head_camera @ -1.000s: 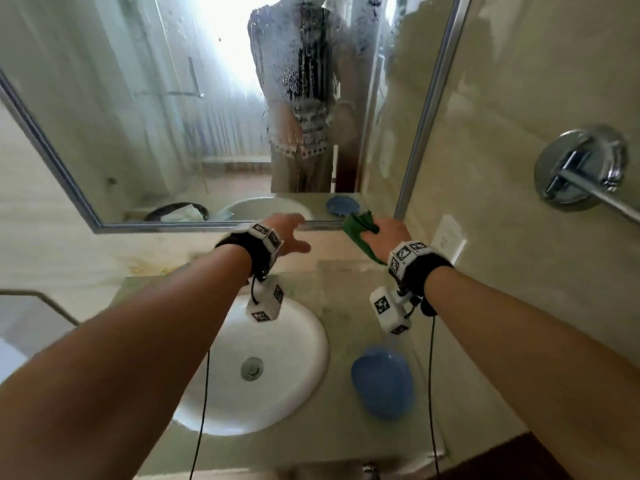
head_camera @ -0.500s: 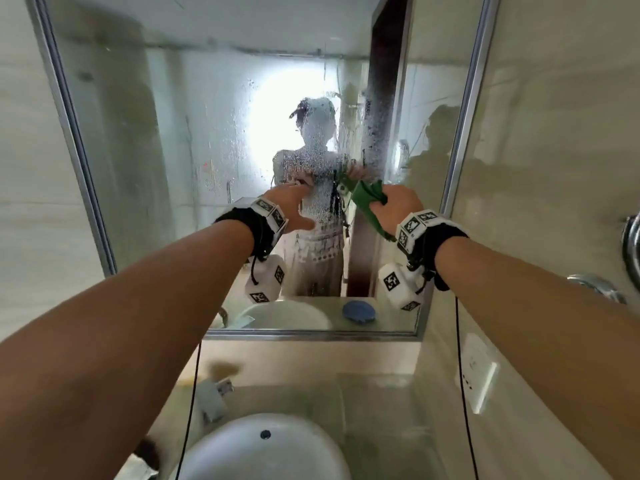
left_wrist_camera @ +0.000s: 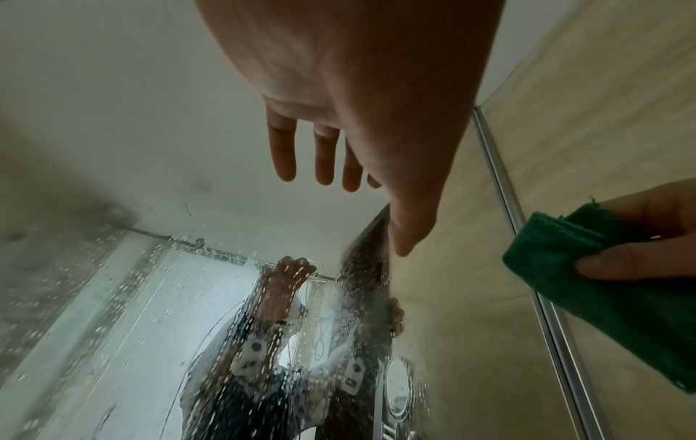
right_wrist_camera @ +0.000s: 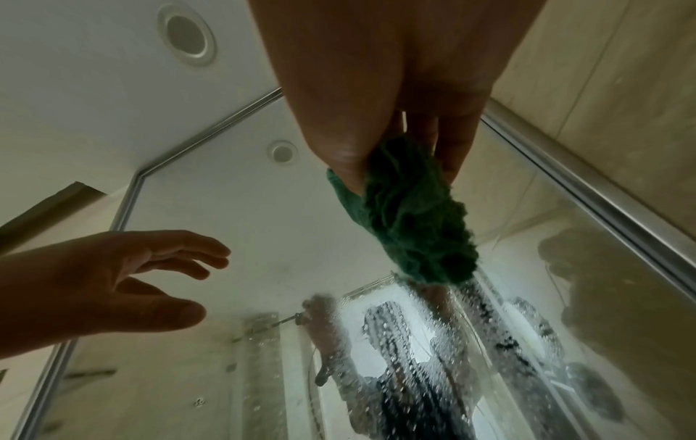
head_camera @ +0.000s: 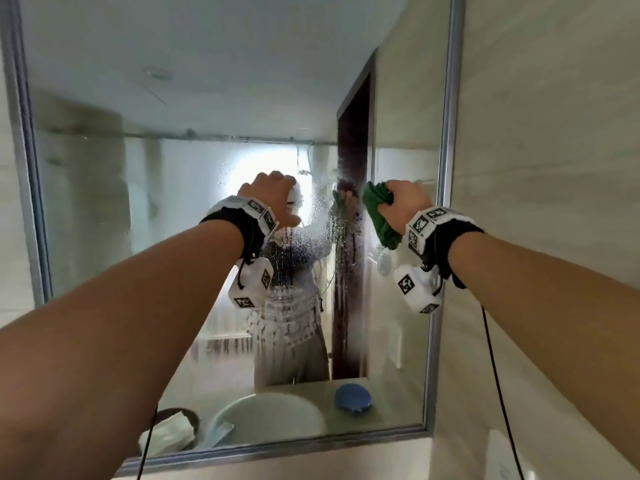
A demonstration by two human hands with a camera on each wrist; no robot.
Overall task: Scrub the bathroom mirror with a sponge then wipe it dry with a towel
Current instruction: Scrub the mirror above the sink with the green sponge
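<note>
The bathroom mirror [head_camera: 194,202] fills the wall ahead, its middle speckled with water drops and soapy streaks [head_camera: 341,237]. My right hand [head_camera: 401,206] grips a folded green scouring sponge [head_camera: 379,214] and holds it up against or just in front of the glass near the right frame; I cannot tell whether it touches. In the right wrist view the sponge [right_wrist_camera: 414,220] is pinched between thumb and fingers. My left hand [head_camera: 273,199] is raised beside it, fingers loosely spread and empty [left_wrist_camera: 320,154], close to the glass.
The metal mirror frame [head_camera: 445,202] runs down the right side beside a tiled wall [head_camera: 540,168]. In the mirror's reflection a blue round object [head_camera: 352,398] lies on the counter next to the white basin [head_camera: 266,420]. No towel is in view.
Both hands have risen from counter height to the middle of the mirror, and my head has tilted up. The right hand kept hold of the sponge throughout.
</note>
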